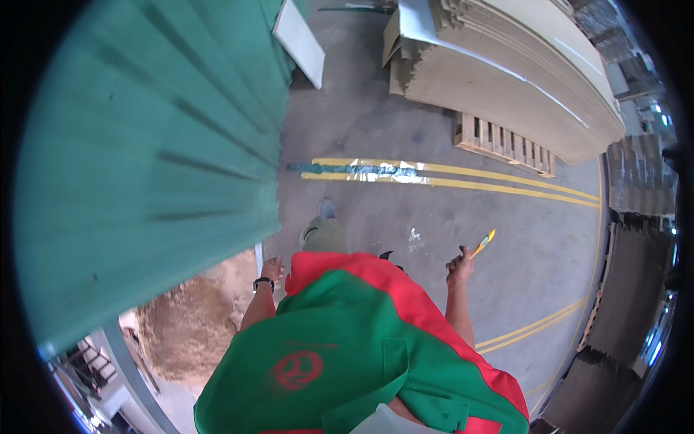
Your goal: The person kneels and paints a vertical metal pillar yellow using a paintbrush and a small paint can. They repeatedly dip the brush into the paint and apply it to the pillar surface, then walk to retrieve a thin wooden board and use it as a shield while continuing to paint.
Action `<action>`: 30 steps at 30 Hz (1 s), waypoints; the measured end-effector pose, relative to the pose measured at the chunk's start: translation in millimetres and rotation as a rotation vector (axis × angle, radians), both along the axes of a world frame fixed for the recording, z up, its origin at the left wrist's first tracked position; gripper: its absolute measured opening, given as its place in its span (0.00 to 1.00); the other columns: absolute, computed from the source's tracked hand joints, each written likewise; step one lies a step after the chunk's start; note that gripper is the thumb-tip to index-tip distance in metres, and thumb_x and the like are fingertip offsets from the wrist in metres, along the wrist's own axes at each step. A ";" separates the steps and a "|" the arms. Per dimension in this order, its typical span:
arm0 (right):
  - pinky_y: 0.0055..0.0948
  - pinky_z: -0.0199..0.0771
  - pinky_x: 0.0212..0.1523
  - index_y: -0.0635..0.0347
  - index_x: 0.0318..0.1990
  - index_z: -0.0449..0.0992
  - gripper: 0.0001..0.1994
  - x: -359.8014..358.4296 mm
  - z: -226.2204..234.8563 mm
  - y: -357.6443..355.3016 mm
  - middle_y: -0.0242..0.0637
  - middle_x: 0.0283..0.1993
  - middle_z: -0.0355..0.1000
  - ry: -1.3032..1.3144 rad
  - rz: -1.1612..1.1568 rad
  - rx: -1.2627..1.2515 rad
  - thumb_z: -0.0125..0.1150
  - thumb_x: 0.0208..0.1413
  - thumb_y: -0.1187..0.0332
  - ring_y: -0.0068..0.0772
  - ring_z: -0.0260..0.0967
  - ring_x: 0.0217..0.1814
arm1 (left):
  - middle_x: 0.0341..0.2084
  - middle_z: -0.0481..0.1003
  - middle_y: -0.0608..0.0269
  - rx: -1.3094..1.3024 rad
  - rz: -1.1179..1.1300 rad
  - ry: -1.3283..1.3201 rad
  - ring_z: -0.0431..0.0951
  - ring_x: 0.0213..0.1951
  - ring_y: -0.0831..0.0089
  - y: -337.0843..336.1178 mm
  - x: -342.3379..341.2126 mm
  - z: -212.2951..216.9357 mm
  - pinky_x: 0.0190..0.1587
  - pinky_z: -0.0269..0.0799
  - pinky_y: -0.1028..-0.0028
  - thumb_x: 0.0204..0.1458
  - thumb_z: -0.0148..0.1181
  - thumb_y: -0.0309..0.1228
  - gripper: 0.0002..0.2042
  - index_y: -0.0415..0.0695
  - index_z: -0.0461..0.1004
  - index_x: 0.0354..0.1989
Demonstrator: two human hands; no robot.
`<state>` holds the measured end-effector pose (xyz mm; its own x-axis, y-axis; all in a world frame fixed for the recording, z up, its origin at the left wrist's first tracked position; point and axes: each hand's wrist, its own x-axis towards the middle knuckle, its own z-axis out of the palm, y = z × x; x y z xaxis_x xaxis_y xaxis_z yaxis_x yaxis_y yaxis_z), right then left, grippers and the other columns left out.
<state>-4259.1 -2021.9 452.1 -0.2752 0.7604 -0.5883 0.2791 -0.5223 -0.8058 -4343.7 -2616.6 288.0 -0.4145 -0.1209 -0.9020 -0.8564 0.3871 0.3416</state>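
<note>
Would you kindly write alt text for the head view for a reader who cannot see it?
Seen from above, a person in a green and red shirt walks on a concrete floor, right hand holding a yellow utility knife, left hand empty beside a green panel. Stacked boards sit on a pallet ahead.

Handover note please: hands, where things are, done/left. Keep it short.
Right hand: raised at the person's side, closed on a yellow-handled utility knife, blade end pointing up and away.
Left hand: empty, fingers loose, black wristband on the wrist, close to the lower edge of the big green panel; contact cannot be told.
Around: sawdust pile under the panel, stacked boards on a pallet ahead, yellow floor lines with a strip of tape.
Done: knife in hand. Left: nothing shows a cut started.
</note>
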 end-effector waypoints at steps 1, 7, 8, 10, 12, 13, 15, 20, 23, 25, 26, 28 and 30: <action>0.26 0.53 0.17 0.60 0.45 0.75 0.17 -13.2 6.6 0.4 0.21 0.17 0.50 0.021 -0.007 0.024 0.62 0.64 0.54 0.18 0.46 0.14 | 0.33 0.80 0.62 -0.002 -0.057 0.057 0.74 0.24 0.76 5.5 -35.1 -2.1 0.24 0.71 0.72 0.65 0.51 0.56 0.27 0.44 0.73 0.58; 0.26 0.53 0.17 0.58 0.44 0.75 0.16 -92.6 42.5 22.8 0.21 0.17 0.48 0.067 -0.145 0.107 0.63 0.63 0.54 0.17 0.45 0.14 | 0.30 0.79 0.69 0.052 -0.116 0.409 0.74 0.25 0.80 51.5 -225.6 -4.5 0.26 0.71 0.75 0.64 0.59 0.46 0.21 0.43 0.76 0.57; 0.26 0.53 0.17 0.58 0.44 0.75 0.16 -99.3 44.3 22.8 0.21 0.17 0.48 0.073 -0.159 0.120 0.63 0.62 0.54 0.17 0.45 0.15 | 0.28 0.78 0.68 0.079 -0.104 0.441 0.74 0.24 0.79 58.0 -248.7 -7.1 0.27 0.71 0.74 0.63 0.59 0.44 0.19 0.41 0.77 0.54; 0.26 0.52 0.17 0.58 0.44 0.75 0.15 -115.9 52.6 32.6 0.21 0.17 0.48 0.077 -0.181 0.125 0.63 0.62 0.55 0.17 0.45 0.15 | 0.24 0.77 0.67 0.105 -0.052 0.483 0.74 0.23 0.77 68.4 -285.4 -14.0 0.29 0.72 0.72 0.63 0.60 0.40 0.17 0.37 0.79 0.46; 0.26 0.52 0.17 0.58 0.43 0.75 0.15 -120.6 59.5 39.3 0.21 0.17 0.47 0.036 -0.234 0.126 0.62 0.62 0.55 0.18 0.44 0.15 | 0.23 0.78 0.66 0.137 -0.054 0.430 0.75 0.23 0.76 77.2 -306.7 -21.7 0.30 0.72 0.71 0.62 0.60 0.40 0.15 0.38 0.80 0.39; 0.26 0.52 0.17 0.58 0.43 0.75 0.15 -121.1 61.3 42.4 0.21 0.17 0.47 0.031 -0.245 0.152 0.61 0.63 0.54 0.18 0.44 0.15 | 0.22 0.78 0.66 0.128 -0.092 0.470 0.76 0.24 0.76 81.5 -311.2 -25.0 0.30 0.73 0.71 0.62 0.60 0.40 0.14 0.39 0.79 0.35; 0.27 0.52 0.17 0.58 0.45 0.74 0.17 -115.8 63.7 49.4 0.21 0.18 0.47 0.065 -0.270 0.158 0.57 0.64 0.52 0.19 0.44 0.15 | 0.20 0.77 0.65 0.061 -0.135 0.420 0.77 0.24 0.75 89.1 -310.9 -31.1 0.30 0.72 0.69 0.62 0.60 0.41 0.16 0.40 0.78 0.29; 0.26 0.51 0.19 0.61 0.53 0.71 0.24 -76.2 52.3 76.0 0.23 0.18 0.46 0.171 -0.520 0.097 0.48 0.67 0.47 0.20 0.43 0.15 | 0.21 0.74 0.68 0.016 -0.370 0.296 0.72 0.17 0.76 99.6 -287.4 -35.3 0.16 0.66 0.71 0.64 0.56 0.44 0.16 0.45 0.75 0.30; 0.25 0.49 0.19 0.64 0.59 0.68 0.28 -29.7 37.2 93.0 0.24 0.19 0.46 0.265 -0.669 0.027 0.41 0.68 0.46 0.21 0.42 0.15 | 0.19 0.73 0.66 0.005 -0.383 0.189 0.71 0.16 0.73 111.6 -263.3 -18.8 0.16 0.65 0.68 0.64 0.54 0.48 0.19 0.46 0.75 0.28; 0.27 0.49 0.20 0.64 0.61 0.68 0.27 5.3 23.0 102.0 0.24 0.18 0.49 0.329 -0.842 -0.001 0.42 0.70 0.49 0.21 0.45 0.16 | 0.16 0.72 0.62 0.098 -0.384 0.105 0.71 0.15 0.69 125.5 -254.5 1.3 0.16 0.64 0.64 0.63 0.55 0.47 0.21 0.44 0.72 0.23; 0.28 0.53 0.20 0.64 0.60 0.69 0.27 23.6 15.2 104.9 0.26 0.19 0.54 0.278 -0.890 0.008 0.45 0.70 0.48 0.23 0.50 0.17 | 0.15 0.71 0.63 0.089 -0.358 0.003 0.70 0.15 0.69 139.3 -255.8 11.5 0.14 0.62 0.65 0.64 0.56 0.47 0.21 0.45 0.70 0.24; 0.33 0.65 0.21 0.62 0.55 0.72 0.24 59.6 -5.4 110.0 0.34 0.22 0.65 0.349 -0.979 0.076 0.46 0.69 0.50 0.31 0.64 0.20 | 0.16 0.71 0.64 0.045 -0.732 0.144 0.69 0.15 0.70 194.7 -268.0 28.1 0.15 0.63 0.65 0.65 0.56 0.46 0.19 0.45 0.71 0.27; 0.32 0.68 0.18 0.61 0.50 0.76 0.22 95.3 -20.3 124.4 0.38 0.23 0.69 0.265 -1.039 0.030 0.47 0.68 0.50 0.32 0.69 0.20 | 0.17 0.71 0.64 0.011 -0.946 0.138 0.70 0.15 0.70 291.0 -276.6 37.6 0.15 0.63 0.65 0.65 0.56 0.46 0.19 0.45 0.71 0.27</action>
